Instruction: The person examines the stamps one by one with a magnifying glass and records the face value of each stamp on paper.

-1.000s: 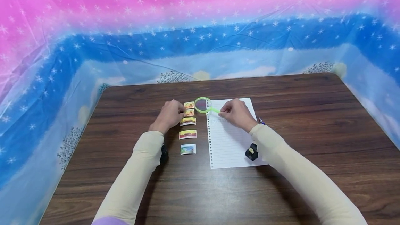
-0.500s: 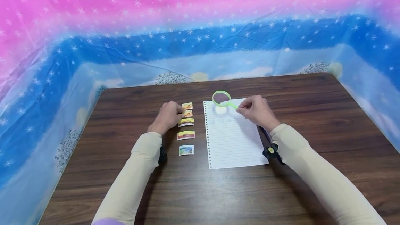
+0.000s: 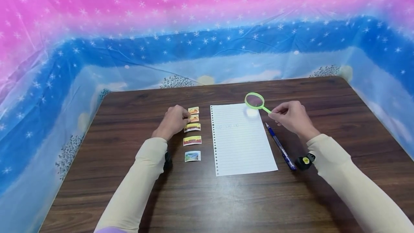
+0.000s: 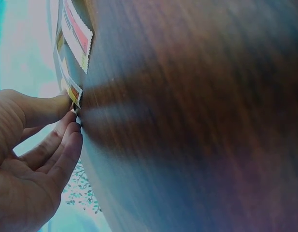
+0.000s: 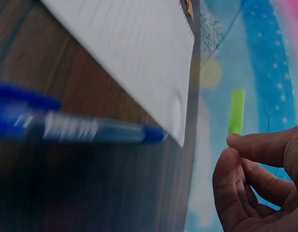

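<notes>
My right hand (image 3: 292, 118) pinches the handle of a green-rimmed magnifying glass (image 3: 266, 110), its lens held in the air above the far right corner of the lined paper (image 3: 242, 143). In the right wrist view, thumb and finger meet on the green handle (image 5: 236, 111). My left hand (image 3: 173, 121) is at the left edge of an orange postage stamp (image 3: 194, 118), second from the far end of a column of several stamps. In the left wrist view, the left thumb and fingertips come together at the near corner of a stamp (image 4: 72, 89).
The farthest stamp (image 3: 193, 110) is orange too. Nearer lie two yellow-and-red stamps (image 3: 192, 140) and a blue-green landscape stamp (image 3: 192, 156). A blue pen (image 3: 280, 146) lies right of the paper, which bears faint writing. Patterned cloth (image 3: 207, 42) hangs behind the brown table (image 3: 129, 96).
My right hand has carried the magnifying glass rightward, from beside the stamps across the paper to its far right corner, uncovering the pen. The left hand has stayed at the stamps.
</notes>
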A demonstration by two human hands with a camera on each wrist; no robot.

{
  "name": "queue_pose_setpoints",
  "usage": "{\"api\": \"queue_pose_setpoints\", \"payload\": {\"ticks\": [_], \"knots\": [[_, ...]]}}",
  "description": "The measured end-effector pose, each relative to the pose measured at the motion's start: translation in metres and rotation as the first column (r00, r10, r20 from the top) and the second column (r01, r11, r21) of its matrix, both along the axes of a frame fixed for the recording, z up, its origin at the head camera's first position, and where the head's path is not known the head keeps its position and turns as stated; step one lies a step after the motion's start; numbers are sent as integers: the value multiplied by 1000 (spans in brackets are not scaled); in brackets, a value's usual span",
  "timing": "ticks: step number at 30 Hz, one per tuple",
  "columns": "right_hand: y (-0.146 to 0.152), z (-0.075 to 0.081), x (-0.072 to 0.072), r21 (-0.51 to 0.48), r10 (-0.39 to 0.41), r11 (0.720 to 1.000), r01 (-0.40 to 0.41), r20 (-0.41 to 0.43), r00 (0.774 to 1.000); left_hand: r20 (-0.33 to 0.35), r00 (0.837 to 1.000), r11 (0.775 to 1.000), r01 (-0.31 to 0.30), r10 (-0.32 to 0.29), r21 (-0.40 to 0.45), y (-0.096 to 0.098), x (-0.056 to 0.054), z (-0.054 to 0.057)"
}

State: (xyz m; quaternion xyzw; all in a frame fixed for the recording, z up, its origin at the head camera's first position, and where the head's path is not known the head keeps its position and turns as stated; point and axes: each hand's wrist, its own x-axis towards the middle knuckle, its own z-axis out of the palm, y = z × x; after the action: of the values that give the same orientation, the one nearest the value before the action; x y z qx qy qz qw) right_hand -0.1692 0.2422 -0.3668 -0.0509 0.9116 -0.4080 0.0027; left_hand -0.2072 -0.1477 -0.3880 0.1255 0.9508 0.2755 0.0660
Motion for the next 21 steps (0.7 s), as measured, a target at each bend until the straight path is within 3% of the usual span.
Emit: {"api": "queue_pose_setpoints", "payload": {"ticks": [21], "knots": [[63,-26,25,42,-115,993,114,28,993,2,1000,1000,-6,6,-28,2,0,2]]}}
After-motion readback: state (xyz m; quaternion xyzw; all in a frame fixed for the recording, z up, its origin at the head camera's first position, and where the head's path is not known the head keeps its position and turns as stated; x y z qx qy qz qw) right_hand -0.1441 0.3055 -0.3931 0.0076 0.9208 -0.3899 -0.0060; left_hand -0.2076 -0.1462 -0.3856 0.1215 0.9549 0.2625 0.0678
